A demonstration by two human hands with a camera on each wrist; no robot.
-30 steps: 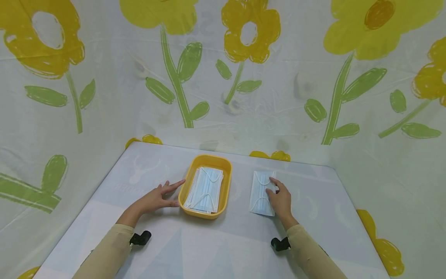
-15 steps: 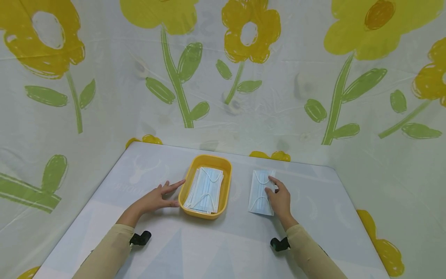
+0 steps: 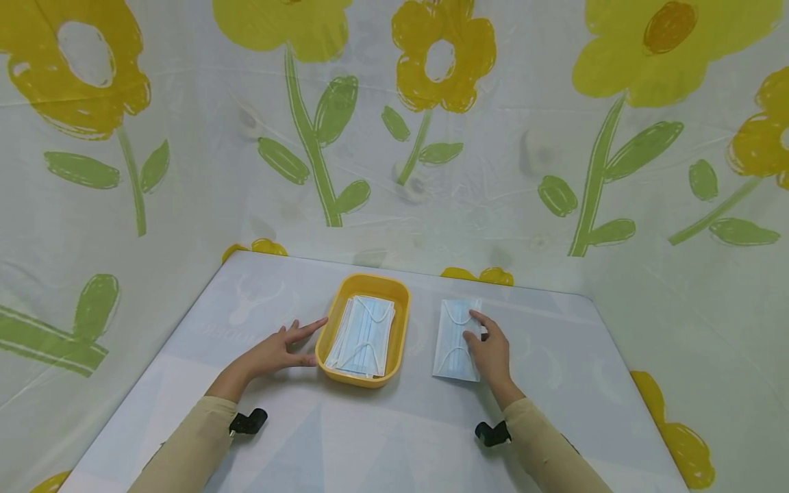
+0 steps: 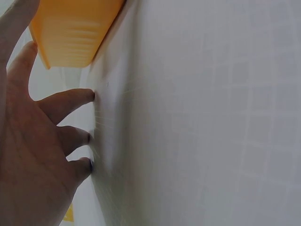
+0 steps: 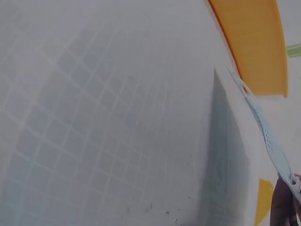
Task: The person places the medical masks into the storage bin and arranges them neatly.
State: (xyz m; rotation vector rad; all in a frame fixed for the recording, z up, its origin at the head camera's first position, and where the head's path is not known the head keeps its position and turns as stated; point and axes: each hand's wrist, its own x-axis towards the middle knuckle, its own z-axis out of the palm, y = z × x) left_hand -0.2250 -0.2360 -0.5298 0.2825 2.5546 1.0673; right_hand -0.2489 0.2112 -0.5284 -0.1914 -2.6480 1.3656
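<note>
A light blue pleated face mask (image 3: 456,342) with white ear loops is pinched along its right edge by my right hand (image 3: 493,352). In the right wrist view the mask (image 5: 270,134) appears nearly edge-on above the table, with a shadow below it. To its left, a yellow plastic tray (image 3: 402,335) holds a stack of similar masks (image 3: 364,335). Beside the tray's left wall my left hand (image 3: 277,352) spreads its fingers, with index finger and thumb at the rim. Its other fingertips meet the tabletop in the left wrist view.
A pale patterned cloth covers the table (image 3: 394,438). Flower-printed curtains (image 3: 493,185) rise behind the table and along its sides. Black wrist cameras (image 3: 248,421) stick out from both sleeves.
My right hand has shifted slightly left with the face mask, closer to the yellow tray. The left hand and the tray have stayed in place.
</note>
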